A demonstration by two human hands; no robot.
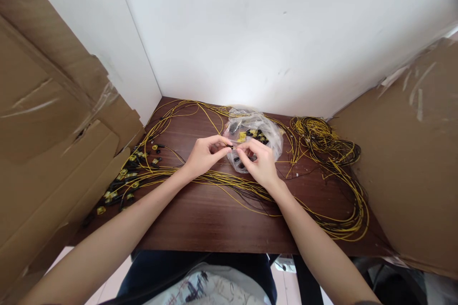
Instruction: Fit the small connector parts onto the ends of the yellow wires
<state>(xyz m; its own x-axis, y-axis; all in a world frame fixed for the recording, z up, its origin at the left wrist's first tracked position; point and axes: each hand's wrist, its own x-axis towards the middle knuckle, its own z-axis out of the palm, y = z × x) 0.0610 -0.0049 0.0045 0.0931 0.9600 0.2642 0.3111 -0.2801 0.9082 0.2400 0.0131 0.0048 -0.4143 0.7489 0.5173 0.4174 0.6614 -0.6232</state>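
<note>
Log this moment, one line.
left hand: pinching small dark piece; right hand: pinching beside it; plastic bag: behind hands; yellow wires: both sides

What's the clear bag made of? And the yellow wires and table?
Bag: probably thin plastic, shiny and crinkled. Yellow wires: likely smooth plastic outside, given their even colour; the insides are hidden. Table: perhaps wood or laminate, since faint grain shows under a soft shine.

Hands: two (left hand, right hand). Dark piece: one. Bag: one. Table: one. Cardboard walls: two, one per side. White panels: two. Wires: many, too tangled for an exact count. Wire heap: one. Connectors: more than ten at left; others in the bag, overlapping, number not clear.
</note>
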